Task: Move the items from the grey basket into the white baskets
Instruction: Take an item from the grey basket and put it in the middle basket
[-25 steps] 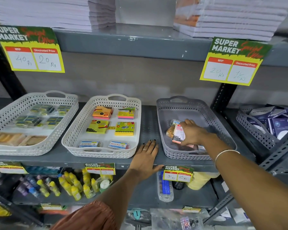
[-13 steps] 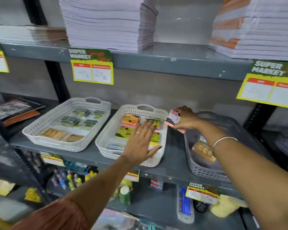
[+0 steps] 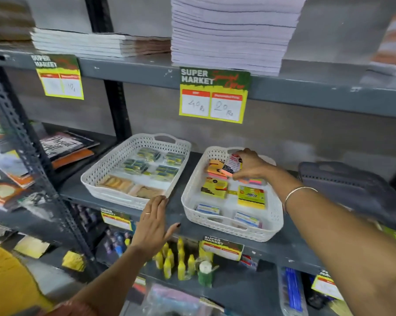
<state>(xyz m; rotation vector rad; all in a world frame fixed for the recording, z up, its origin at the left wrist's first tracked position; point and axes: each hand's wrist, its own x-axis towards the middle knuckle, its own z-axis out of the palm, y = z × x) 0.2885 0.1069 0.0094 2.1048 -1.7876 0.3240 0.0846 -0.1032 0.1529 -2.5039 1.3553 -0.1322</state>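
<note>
My right hand (image 3: 251, 166) holds a small red-and-white packet (image 3: 233, 164) over the far end of the middle white basket (image 3: 229, 229), above an orange pad. That basket holds several small yellow, orange and blue packs. The left white basket (image 3: 105, 179) holds dark packets and tan pieces. The grey basket (image 3: 342, 179) stands blurred at the right, behind my right forearm; its inside is hidden. My left hand (image 3: 153, 222) lies flat with spread fingers on the shelf's front edge, between the two white baskets, holding nothing.
Grey metal shelf (image 3: 176, 213) with a slotted upright post (image 3: 26, 142) at left. Price signs (image 3: 213, 94) hang from the upper shelf under stacks of paper (image 3: 233, 30). Yellow glue bottles (image 3: 178, 261) stand on the lower shelf. Booklets (image 3: 62, 147) lie at left.
My right hand has carried the packet leftward from above the grey basket's rim to over the middle white basket. My left hand moved down onto the shelf edge. The view swung left.
</note>
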